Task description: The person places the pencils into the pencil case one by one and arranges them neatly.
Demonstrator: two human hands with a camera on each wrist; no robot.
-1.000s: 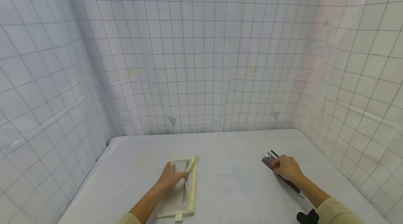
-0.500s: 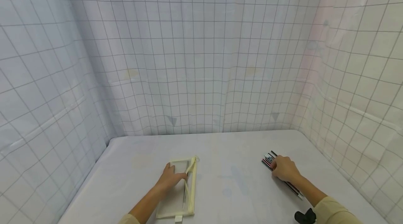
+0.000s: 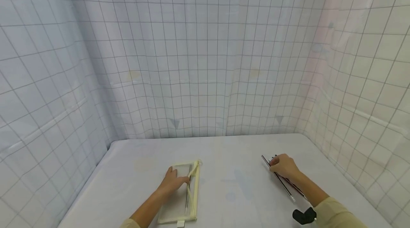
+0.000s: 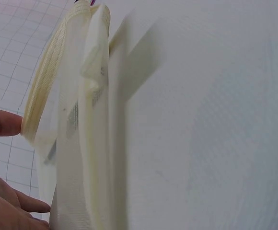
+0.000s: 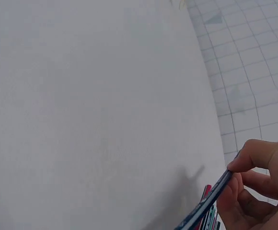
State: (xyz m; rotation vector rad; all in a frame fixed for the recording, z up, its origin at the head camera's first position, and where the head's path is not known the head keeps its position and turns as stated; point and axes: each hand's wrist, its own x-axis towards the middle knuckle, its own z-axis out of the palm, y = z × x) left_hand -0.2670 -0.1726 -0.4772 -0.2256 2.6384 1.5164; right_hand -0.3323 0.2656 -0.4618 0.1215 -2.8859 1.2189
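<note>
A pale yellow, see-through zip pouch (image 3: 194, 203) lies on the white surface, its zipped edge to the right. My left hand (image 3: 173, 183) holds it, the thumb against the raised zipper band (image 4: 48, 81) and the fingers on the pouch body. Inside, a thin dark pencil (image 3: 187, 199) shows through. On the right, my right hand (image 3: 284, 166) pinches a slim dark pencil (image 5: 211, 199) between thumb and fingers. Beneath that hand lie several more pencils (image 5: 207, 192), with red and green among them, mostly hidden by the hand.
White cloth covers the table (image 3: 230, 171). Grid-patterned curtains (image 3: 205, 60) hang behind it and at both sides. A black object (image 3: 304, 216) sits by the right sleeve. A small white tab (image 3: 180, 223) sticks out from the pouch's near edge.
My right hand has shifted slightly left, drawing one pencil away from the bundle. The black object by the sleeve has moved left with the arm. My left hand and the pouch stay put.
</note>
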